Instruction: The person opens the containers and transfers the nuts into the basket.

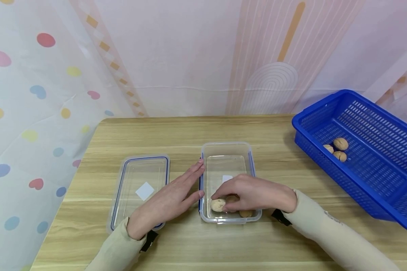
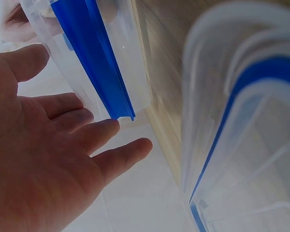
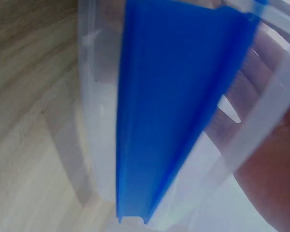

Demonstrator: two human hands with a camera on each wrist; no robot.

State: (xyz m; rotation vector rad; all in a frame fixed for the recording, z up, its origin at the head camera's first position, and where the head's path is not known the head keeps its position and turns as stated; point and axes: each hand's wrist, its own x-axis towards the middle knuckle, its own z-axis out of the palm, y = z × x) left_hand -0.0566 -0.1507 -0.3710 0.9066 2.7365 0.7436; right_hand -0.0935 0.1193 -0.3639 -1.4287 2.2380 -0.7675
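A clear plastic food container [image 1: 225, 150] with blue side clips [image 2: 94, 58] stands lidless on the table. Inside its near end, my right hand [image 1: 247, 192] pinches a pale walnut [image 1: 218, 205] between thumb and fingers. Another walnut [image 1: 246, 213] lies by the container's near right corner, and a further brown one is partly hidden under the hand. My left hand [image 1: 173, 197], fingers extended, rests its fingertips at the container's left rim. In the right wrist view a blue clip covers much of the right hand [image 3: 275, 159].
The clear lid [image 1: 140, 171] with a blue seal and a white label lies left of the container, partly beneath the left forearm. At the right, a blue plastic basket [image 1: 346, 184] holds several walnuts [image 1: 340, 143]. A patterned cloth [image 1: 190, 56] hangs behind the wooden table [image 1: 186, 131].
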